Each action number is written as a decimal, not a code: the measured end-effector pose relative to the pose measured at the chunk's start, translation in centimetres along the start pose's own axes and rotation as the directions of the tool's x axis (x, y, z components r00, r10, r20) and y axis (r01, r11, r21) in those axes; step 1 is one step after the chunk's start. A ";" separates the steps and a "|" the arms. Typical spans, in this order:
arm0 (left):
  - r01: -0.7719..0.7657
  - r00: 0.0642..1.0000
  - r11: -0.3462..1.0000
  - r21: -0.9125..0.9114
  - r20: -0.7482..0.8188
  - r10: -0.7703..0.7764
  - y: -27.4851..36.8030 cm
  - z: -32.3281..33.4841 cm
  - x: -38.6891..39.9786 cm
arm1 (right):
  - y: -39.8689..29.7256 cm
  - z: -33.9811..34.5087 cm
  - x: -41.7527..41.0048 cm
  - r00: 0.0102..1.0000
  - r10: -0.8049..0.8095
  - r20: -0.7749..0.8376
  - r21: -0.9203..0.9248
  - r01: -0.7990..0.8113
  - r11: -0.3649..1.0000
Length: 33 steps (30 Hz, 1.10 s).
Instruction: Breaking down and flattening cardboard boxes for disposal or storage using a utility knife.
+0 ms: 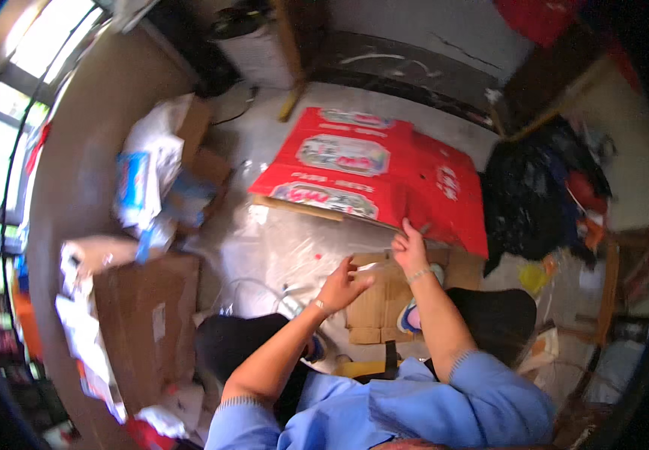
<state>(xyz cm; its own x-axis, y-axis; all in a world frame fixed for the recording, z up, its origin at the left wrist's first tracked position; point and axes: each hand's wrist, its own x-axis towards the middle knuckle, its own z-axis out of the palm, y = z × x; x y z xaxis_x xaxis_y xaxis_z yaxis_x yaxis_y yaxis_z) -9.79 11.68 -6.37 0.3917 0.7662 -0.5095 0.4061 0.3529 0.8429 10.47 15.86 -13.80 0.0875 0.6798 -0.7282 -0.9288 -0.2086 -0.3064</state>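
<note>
A large red printed cardboard sheet point(397, 152), which looks like a flattened carton with creases across it, lies in front of me over the floor. My right hand point(411, 250) grips its near edge, with a finger over the red face. To the left and a little nearer to me, my left hand point(344, 286) hangs with its fingers apart and nothing in it. Below both hands a flattened brown cardboard piece point(372, 315) rests on the floor between my feet.
A big brown carton point(144, 320) stands at the left, with white and blue packaging point(150, 174) piled beyond it. Black plastic bags point(527, 191) lie against the red sheet's right side. Behind the sheet is a dark wall base point(403, 67).
</note>
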 end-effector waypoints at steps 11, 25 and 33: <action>-0.100 0.976 0.220 -0.970 -0.138 -0.169 -2.9 -2.6 2.2 | 3.0 -1.5 -11.1 0.981 0.187 0.048 -0.044 -0.185 0.982; -0.152 0.899 0.183 -0.971 -0.059 0.434 -3.3 -10.3 -4.8 | -11.2 6.1 -23.6 0.841 0.268 0.470 -0.877 0.479 0.038; -0.466 0.816 0.169 -0.868 -0.349 0.461 0.8 -11.4 -8.9 | -21.4 4.7 -9.4 0.353 -0.557 0.752 -0.631 0.632 -0.450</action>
<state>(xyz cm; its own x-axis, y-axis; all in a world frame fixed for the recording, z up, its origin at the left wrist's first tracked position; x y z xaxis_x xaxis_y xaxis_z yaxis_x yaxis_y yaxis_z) -22.37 11.28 0.82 0.2189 0.9752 0.0332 -0.8312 0.1685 0.5298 27.81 17.25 2.54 0.2779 0.8845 0.3748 0.7005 0.0804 -0.7091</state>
